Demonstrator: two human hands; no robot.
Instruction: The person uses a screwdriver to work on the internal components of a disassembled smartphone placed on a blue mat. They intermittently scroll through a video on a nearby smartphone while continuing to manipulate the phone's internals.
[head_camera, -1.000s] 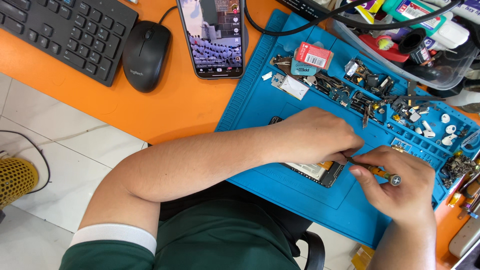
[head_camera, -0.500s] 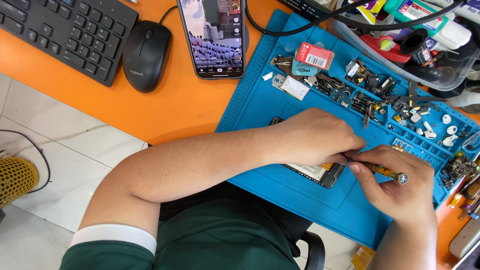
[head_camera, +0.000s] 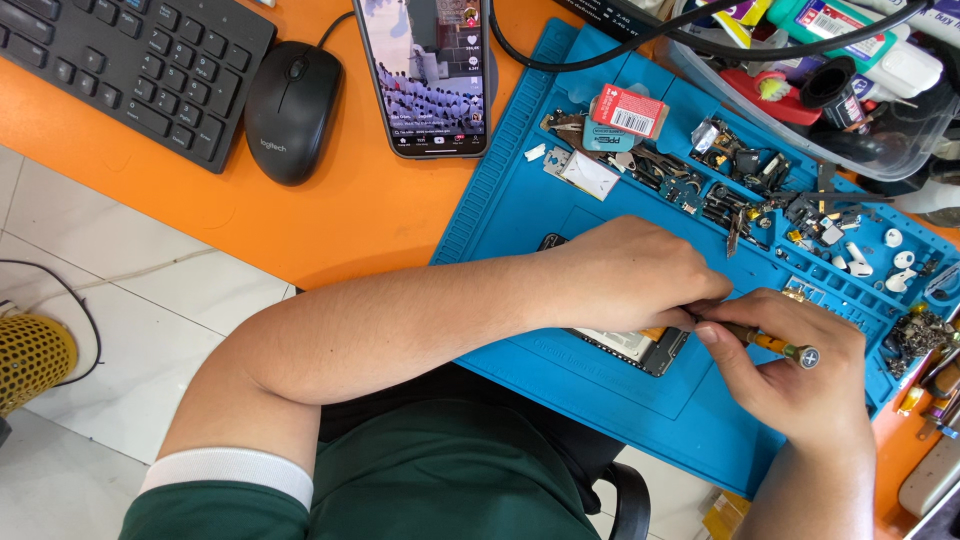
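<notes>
Orange filled the surface (head_camera: 340, 215), with a blue repair mat (head_camera: 520, 190) laid over its right part. An opened device (head_camera: 640, 347) lay on the mat near its front edge, mostly hidden under the left hand (head_camera: 630, 275), whose fingers were curled down and pressed on it to steady it. The right hand (head_camera: 800, 370) pinched a small screwdriver (head_camera: 775, 345) between thumb and fingers, tip aimed at the device's edge. Judging by this, a screw was being worked; the next move likely called for a steady twist without slipping. Loose small parts (head_camera: 740, 185) sat in the mat's trays, a phone (head_camera: 425, 75), mouse (head_camera: 290, 110) and keyboard (head_camera: 130, 65) farther left.
</notes>
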